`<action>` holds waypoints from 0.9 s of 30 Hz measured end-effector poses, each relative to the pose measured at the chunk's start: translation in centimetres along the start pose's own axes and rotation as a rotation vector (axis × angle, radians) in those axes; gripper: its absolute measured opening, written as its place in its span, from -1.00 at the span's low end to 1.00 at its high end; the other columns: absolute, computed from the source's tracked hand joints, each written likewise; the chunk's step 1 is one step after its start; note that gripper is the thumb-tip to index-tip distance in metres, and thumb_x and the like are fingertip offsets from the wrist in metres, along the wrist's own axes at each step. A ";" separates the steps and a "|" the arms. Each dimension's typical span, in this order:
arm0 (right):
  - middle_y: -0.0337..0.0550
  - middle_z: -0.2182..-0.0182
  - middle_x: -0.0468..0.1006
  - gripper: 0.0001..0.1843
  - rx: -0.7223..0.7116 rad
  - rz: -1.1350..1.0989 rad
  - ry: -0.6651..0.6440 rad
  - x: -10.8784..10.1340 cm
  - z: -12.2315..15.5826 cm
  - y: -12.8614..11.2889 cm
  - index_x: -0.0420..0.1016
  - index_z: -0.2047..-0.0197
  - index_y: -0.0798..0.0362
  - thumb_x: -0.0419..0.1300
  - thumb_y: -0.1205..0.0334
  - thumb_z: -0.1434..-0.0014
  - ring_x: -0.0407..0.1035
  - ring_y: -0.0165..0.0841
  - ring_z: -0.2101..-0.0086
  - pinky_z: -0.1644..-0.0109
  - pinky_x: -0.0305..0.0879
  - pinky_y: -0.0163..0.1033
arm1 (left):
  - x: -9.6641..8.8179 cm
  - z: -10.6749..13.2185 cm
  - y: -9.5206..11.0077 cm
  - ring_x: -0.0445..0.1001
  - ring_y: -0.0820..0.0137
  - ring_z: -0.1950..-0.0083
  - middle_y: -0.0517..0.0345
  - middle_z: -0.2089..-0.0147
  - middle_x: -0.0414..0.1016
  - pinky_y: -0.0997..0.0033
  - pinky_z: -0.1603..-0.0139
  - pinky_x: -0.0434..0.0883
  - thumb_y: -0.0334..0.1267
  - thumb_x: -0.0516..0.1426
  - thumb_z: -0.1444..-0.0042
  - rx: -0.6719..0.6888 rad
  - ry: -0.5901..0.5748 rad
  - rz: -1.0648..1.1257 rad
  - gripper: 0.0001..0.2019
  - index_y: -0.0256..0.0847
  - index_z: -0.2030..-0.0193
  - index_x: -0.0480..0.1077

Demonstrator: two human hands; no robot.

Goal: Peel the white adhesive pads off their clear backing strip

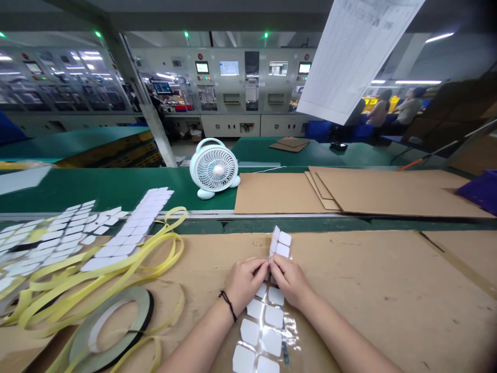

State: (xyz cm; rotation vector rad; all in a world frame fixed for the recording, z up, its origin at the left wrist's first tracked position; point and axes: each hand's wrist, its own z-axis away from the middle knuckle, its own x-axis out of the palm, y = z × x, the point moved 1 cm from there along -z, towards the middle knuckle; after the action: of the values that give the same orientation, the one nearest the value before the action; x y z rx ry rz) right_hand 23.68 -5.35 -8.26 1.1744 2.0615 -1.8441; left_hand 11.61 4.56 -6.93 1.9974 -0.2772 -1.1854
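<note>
A clear strip of white rounded-square stickers [250,331] runs up the cardboard in front of me in two columns, its far end folded up. My left hand [246,280] pinches this strip near the fold, thumb and forefinger pressed together. Close against it, my right hand [289,277] also pinches the strip, and the fingertips of both hands almost meet. What lies right between the fingertips is hidden. A roll of tape [145,305] lies at the lower left, under loose loops of yellow strip [128,264].
More sheets of white stickers [134,225] lie at the left. Beyond the cardboard surface [361,290] stand a light-blue fan [215,168] and flat cardboard sheets [388,191] on a green table. A printed paper [357,57] hangs at upper right. Other people sit far back at the right.
</note>
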 end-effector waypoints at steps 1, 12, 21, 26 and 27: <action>-0.28 0.53 0.32 -0.70 -0.001 0.015 0.004 0.0 0.0 0.1 0.15 0.47 0.03 -0.08 0.16 -0.30 0.22 -0.39 0.45 0.35 0.04 -0.31 | 0.0 0.0 0.0 0.44 0.43 0.34 0.16 0.36 0.53 0.49 0.27 0.33 -0.21 -0.01 -0.24 -0.002 0.003 0.013 -0.73 -0.12 0.29 0.52; -0.26 0.53 0.30 -0.72 -0.042 0.069 -0.016 0.3 0.0 0.1 0.14 0.47 0.02 -0.10 0.18 -0.29 0.21 -0.39 0.47 0.38 0.03 -0.31 | -0.2 -0.3 0.0 0.40 0.42 0.41 0.15 0.45 0.50 0.48 0.36 0.27 -0.21 0.04 -0.19 -0.060 0.034 -0.005 -0.74 -0.15 0.41 0.52; -0.27 0.52 0.30 -0.72 -0.042 0.106 -0.004 0.2 0.0 0.3 0.12 0.45 0.02 -0.11 0.18 -0.30 0.22 -0.39 0.46 0.38 0.02 -0.32 | -0.4 -0.2 -0.2 0.44 0.42 0.34 0.14 0.37 0.54 0.49 0.28 0.32 -0.17 0.02 -0.22 -0.033 0.004 0.099 -0.73 -0.14 0.32 0.53; -0.27 0.52 0.29 -0.73 -0.054 0.121 -0.015 0.2 -0.1 0.3 0.14 0.46 0.02 -0.10 0.19 -0.29 0.21 -0.39 0.47 0.38 0.03 -0.32 | -0.3 -0.3 -0.2 0.44 0.40 0.35 0.12 0.37 0.55 0.48 0.29 0.32 -0.18 0.03 -0.20 -0.063 -0.016 0.067 -0.73 -0.15 0.34 0.54; -0.27 0.52 0.29 -0.73 -0.060 0.125 -0.012 0.2 -0.1 0.2 0.14 0.46 0.02 -0.10 0.20 -0.29 0.21 -0.39 0.47 0.38 0.03 -0.32 | -0.3 -0.3 -0.1 0.44 0.40 0.35 0.12 0.37 0.56 0.48 0.30 0.32 -0.19 0.04 -0.19 -0.067 -0.015 0.070 -0.74 -0.15 0.34 0.55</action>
State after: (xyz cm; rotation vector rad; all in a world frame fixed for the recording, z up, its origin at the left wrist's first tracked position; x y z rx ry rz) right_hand 23.69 -5.16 -8.54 1.2430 1.9744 -1.7171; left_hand 11.64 4.94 -6.75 1.9061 -0.3089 -1.1515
